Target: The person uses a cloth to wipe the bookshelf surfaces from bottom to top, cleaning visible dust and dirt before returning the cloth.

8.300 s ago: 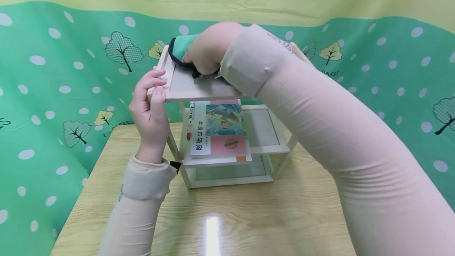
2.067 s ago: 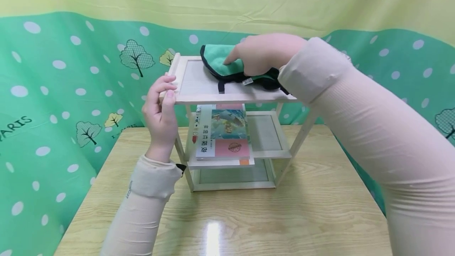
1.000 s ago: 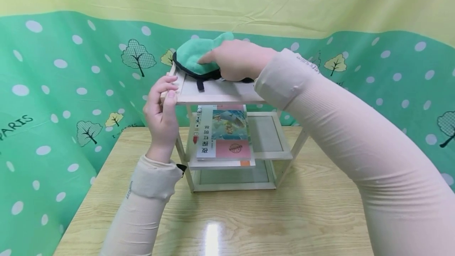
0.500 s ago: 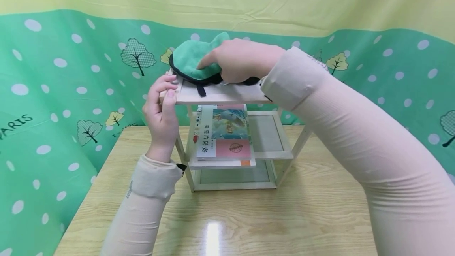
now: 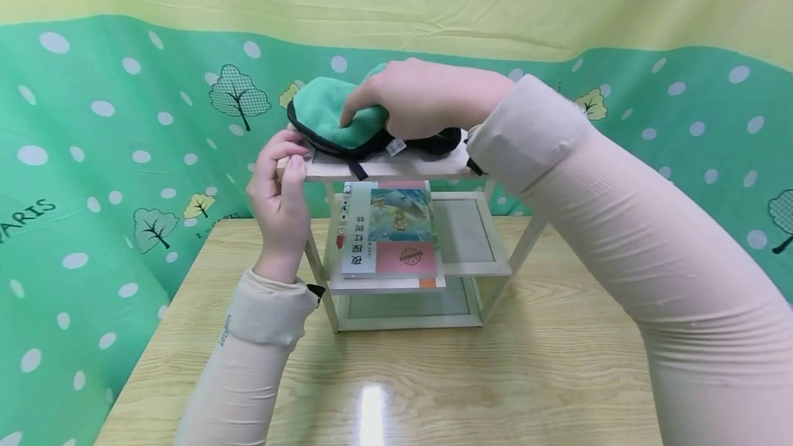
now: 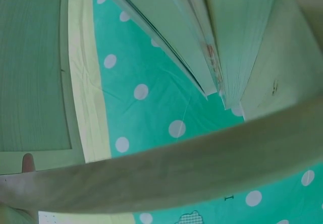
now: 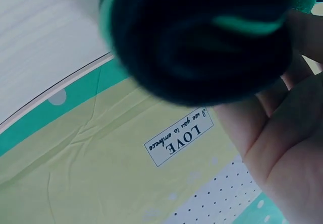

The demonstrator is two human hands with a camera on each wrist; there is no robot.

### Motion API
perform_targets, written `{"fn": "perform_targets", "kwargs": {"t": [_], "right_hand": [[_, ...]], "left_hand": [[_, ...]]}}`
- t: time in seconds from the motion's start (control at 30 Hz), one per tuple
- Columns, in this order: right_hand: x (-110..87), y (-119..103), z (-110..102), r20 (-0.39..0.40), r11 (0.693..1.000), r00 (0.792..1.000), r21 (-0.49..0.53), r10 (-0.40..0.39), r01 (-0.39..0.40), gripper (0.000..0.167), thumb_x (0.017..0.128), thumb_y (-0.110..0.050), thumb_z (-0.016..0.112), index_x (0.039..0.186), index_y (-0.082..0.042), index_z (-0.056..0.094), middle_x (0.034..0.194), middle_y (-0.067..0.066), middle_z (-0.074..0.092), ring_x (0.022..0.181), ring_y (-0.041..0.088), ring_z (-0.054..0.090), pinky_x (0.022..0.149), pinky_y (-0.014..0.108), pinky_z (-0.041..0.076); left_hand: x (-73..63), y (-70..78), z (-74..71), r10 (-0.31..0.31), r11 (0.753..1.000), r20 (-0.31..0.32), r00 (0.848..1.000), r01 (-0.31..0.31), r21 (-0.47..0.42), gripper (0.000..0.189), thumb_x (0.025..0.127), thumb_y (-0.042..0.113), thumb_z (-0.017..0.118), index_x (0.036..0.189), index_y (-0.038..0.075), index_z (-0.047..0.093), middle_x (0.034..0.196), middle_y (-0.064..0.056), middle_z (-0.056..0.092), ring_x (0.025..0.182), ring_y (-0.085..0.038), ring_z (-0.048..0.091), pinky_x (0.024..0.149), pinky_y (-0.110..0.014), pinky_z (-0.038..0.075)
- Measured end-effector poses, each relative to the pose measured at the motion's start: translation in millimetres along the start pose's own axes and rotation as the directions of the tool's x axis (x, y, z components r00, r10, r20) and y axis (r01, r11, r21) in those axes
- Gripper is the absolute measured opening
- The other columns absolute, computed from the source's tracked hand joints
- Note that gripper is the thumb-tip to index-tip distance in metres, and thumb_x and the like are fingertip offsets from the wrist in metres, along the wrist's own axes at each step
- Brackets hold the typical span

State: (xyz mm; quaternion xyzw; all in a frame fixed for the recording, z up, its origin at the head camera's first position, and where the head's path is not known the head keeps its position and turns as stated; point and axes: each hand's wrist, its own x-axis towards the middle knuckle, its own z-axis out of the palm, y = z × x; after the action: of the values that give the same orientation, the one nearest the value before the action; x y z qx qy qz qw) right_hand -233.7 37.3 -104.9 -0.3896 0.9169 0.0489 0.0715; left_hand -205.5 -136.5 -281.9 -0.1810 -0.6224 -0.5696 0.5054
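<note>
A pale wooden rack with three levels stands on the table. My left hand (image 5: 279, 208) grips the left end of its top board (image 5: 316, 168), thumb on the front edge; in the left wrist view one fingertip (image 6: 28, 163) shows beside the wooden frame (image 6: 176, 168). My right hand (image 5: 427, 98) holds a folded green cloth (image 5: 328, 105) with black edging down against the top board, its index finger pressing into the fabric. A black strap (image 5: 357, 169) hangs over the board's front edge. In the right wrist view the cloth (image 7: 192, 52) shows as a dark, blurred roll against the hand (image 7: 298, 148).
Books (image 5: 396, 232) lie stacked on the rack's middle shelf, left of its bare panel (image 5: 464, 232). Below is the bottom shelf (image 5: 403, 325). The wooden table (image 5: 495, 391) extends in front, and a green and yellow patterned curtain (image 5: 155, 88) hangs behind.
The cloth slid left between two seconds and one second ago, after lying at the left earlier. Since then it has come slightly toward the front edge. My left hand keeps its grip.
</note>
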Motion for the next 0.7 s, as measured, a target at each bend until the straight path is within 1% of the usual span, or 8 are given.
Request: {"fn": "perform_targets", "kwargs": {"t": [0.1,0.2,0.3,0.4,0.5,0.6,0.7], "right_hand": [[-1.4,0.6,-1.3,-0.021,0.999,0.999,0.024,-0.025,0.025,0.071,0.084,0.013,0.04,0.136,-0.031,0.059,0.142,-0.001,0.055,0.12,0.021,0.048,0.106,0.036,0.042],[-3.4,0.8,-2.5,-0.028,0.998,0.998,0.046,-0.049,0.05,0.071,0.083,0.014,0.039,0.134,-0.031,0.061,0.142,-0.003,0.055,0.119,0.019,0.047,0.102,0.034,0.042],[-6.1,2.3,-2.8,-0.032,0.995,0.997,0.07,-0.075,0.077,0.069,0.084,0.013,0.04,0.132,-0.031,0.062,0.142,-0.006,0.055,0.123,0.016,0.046,0.105,0.035,0.041],[-9.6,3.9,-2.0,-0.038,0.989,0.994,0.103,-0.101,0.104,0.064,0.087,0.009,0.044,0.131,-0.032,0.063,0.14,-0.008,0.056,0.129,0.015,0.045,0.111,0.038,0.04],[-12.8,3.9,-0.5,-0.045,0.985,0.993,0.126,-0.111,0.116,0.06,0.089,0.006,0.048,0.131,-0.034,0.063,0.139,-0.009,0.057,0.134,0.014,0.044,0.115,0.039,0.04],[-16.4,-0.1,1.9,-0.052,0.988,0.992,0.103,-0.114,0.119,0.059,0.09,0.004,0.049,0.133,-0.035,0.062,0.14,-0.01,0.057,0.135,0.015,0.044,0.112,0.038,0.042],[-19.1,-8.6,5.5,-0.066,0.99,0.989,0.047,-0.13,0.133,0.062,0.088,0.005,0.051,0.135,-0.035,0.061,0.141,-0.01,0.057,0.133,0.016,0.048,0.106,0.036,0.046]], "left_hand": [[-0.3,0.5,0.0,-0.001,1.0,-0.005,1.0,0.001,-0.002,0.033,0.087,0.019,0.05,0.093,-0.011,0.061,0.114,-0.022,0.067,0.116,-0.019,0.061,0.106,-0.034,0.049],[-0.6,0.4,-0.6,0.003,1.0,-0.002,1.0,-0.003,-0.005,0.034,0.088,0.019,0.049,0.093,-0.012,0.06,0.116,-0.022,0.067,0.112,-0.016,0.062,0.098,-0.029,0.051],[-1.2,-0.1,-0.7,0.009,1.0,-0.003,1.0,-0.009,-0.006,0.033,0.088,0.018,0.048,0.094,-0.012,0.059,0.118,-0.021,0.067,0.108,-0.013,0.062,0.095,-0.026,0.051],[-1.6,-0.6,-0.7,0.02,1.0,-0.004,1.0,-0.02,0.004,0.032,0.089,0.017,0.047,0.097,-0.012,0.06,0.116,-0.021,0.067,0.099,-0.009,0.061,0.088,-0.023,0.05],[-1.7,-0.5,-0.7,0.027,0.999,-0.004,1.0,-0.027,0.021,0.032,0.09,0.016,0.047,0.101,-0.011,0.061,0.111,-0.018,0.068,0.089,-0.006,0.058,0.08,-0.019,0.048],[-2.3,0.4,-0.2,0.023,0.999,-0.005,1.0,-0.023,0.03,0.032,0.091,0.015,0.048,0.104,-0.01,0.063,0.109,-0.014,0.069,0.082,-0.003,0.057,0.076,-0.018,0.049],[-2.5,1.1,-0.2,0.012,0.999,-0.006,1.0,-0.012,0.036,0.032,0.092,0.014,0.047,0.105,-0.01,0.062,0.109,-0.011,0.069,0.078,-0.002,0.057,0.074,-0.017,0.051]]}}
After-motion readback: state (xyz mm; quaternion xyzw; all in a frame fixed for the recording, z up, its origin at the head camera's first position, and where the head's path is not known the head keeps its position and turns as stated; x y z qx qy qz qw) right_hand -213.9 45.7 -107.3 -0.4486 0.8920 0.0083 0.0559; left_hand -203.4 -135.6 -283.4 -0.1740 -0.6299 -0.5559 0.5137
